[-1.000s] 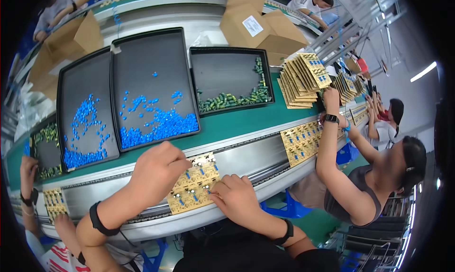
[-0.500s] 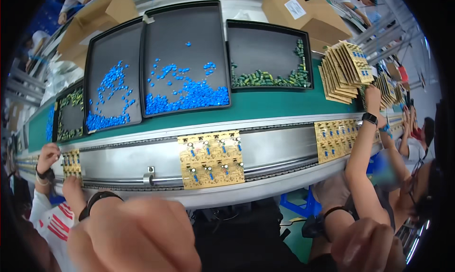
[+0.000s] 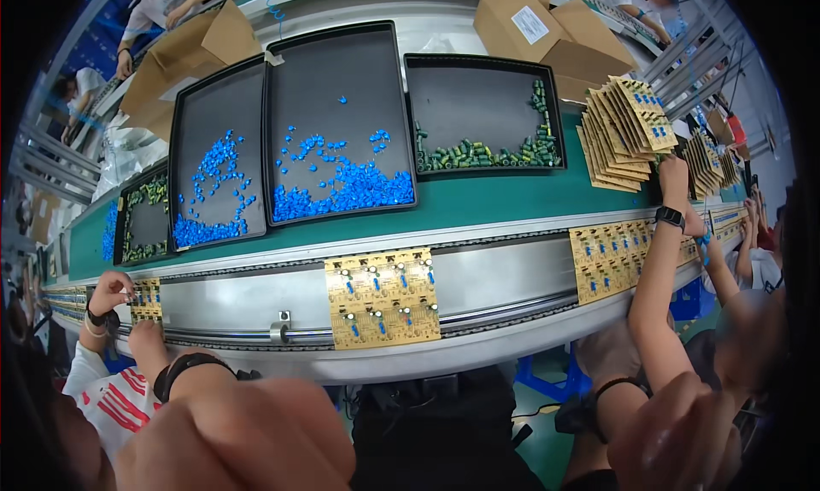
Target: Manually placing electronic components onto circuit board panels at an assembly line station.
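Close below the camera, my left hand [image 3: 248,435] is a large, soft-edged shape with its fingers curled in. On the lower right my right hand [image 3: 675,431] is also closed, knuckles bent. Anything inside either hand is hidden. Both are on the near side of the conveyor, apart from the boards. Nearest between them lies a tan circuit board [image 3: 383,299] carrying blue, white and black parts. Past the belt, a large black tray [image 3: 329,81] holds small blue disc-shaped components [image 3: 363,188]. To its right, another black tray [image 3: 478,89] contains green cylindrical components [image 3: 478,155].
A narrower black tray [image 3: 218,98] of blue parts and a small dark tray [image 3: 145,222] of green parts stand left. Tan boards [image 3: 615,141] are stacked at right. Cardboard boxes [image 3: 542,29] sit behind. Co-workers' hands [image 3: 109,293] reach in from both sides.
The view has shifted, so the trays and belt appear slightly lower, the left ones also further right. My left hand appears a little lower; my right hand stays closed and looks slightly higher.
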Demonstrator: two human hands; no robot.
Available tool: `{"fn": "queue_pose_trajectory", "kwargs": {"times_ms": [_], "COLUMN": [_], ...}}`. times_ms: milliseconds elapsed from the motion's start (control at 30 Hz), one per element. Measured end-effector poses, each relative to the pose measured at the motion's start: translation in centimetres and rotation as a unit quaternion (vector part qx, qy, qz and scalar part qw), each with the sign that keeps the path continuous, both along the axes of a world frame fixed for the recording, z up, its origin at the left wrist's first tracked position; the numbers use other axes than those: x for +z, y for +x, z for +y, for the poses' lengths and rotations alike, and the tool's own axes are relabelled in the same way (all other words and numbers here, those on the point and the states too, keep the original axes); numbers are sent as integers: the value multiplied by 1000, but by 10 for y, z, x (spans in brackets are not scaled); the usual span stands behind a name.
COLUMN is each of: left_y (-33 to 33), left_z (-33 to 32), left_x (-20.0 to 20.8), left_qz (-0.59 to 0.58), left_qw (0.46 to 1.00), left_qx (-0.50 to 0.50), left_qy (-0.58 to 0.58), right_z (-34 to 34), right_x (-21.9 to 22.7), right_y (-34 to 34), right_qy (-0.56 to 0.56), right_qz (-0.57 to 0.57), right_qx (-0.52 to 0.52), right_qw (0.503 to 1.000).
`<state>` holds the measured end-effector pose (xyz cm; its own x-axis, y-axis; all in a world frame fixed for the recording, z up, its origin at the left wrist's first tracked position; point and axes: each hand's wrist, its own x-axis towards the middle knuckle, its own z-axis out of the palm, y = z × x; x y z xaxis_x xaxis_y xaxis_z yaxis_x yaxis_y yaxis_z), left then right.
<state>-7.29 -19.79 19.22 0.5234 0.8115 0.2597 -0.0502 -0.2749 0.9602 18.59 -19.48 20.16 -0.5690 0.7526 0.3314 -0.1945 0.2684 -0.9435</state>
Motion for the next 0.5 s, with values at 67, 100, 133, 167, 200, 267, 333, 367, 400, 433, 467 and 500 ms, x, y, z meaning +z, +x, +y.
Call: {"fn": "queue_pose_trajectory", "kwargs": {"times_ms": [67, 100, 133, 167, 200, 267, 333, 367, 400, 433, 467, 500], "left_y": [-10, -29, -44, -55, -65, -74, -59, -61, -71, -96, -52, -45], "left_z": [10, -10, -21, -17, -13, 4, 5, 1, -7, -24, -71, -90], "left_x": [-11, -21, -18, -23, -28, -48, -64, -74, -86, -97, -119, -139], "left_qz": [-12, -9, 68, 135, 202, 320, 431, 483, 531, 578, 592, 622], "left_qw": [998, 998, 997, 989, 974, 928, 859, 818, 773, 722, 710, 696], "left_qx": [-65, -65, -10, 28, 67, 134, 208, 236, 264, 294, 309, 291], "left_qy": [-15, -14, 19, 48, 77, 134, 184, 206, 227, 243, 225, 210], "right_z": [2, 2, -1, -1, -7, -6, -9, -1, 8, -8, -27, -54], "right_x": [-1, -2, 3, 3, 1, -4, -5, -5, -5, -10, -12, -26], "right_y": [2, 3, 1, 1, 10, 5, 15, 15, 11, 41, 111, 176], "right_qy": [-12, -16, -15, -17, -15, 9, 32, 40, 47, 54, 58, 59], "right_qz": [-11, -14, -9, -11, -8, -8, -8, -8, -9, -9, 1, 10], "right_qx": [-18, -24, -10, -13, -10, -35, -49, -62, -75, -81, -63, -42], "right_qw": [1000, 999, 1000, 1000, 1000, 999, 998, 997, 996, 995, 996, 997]}}
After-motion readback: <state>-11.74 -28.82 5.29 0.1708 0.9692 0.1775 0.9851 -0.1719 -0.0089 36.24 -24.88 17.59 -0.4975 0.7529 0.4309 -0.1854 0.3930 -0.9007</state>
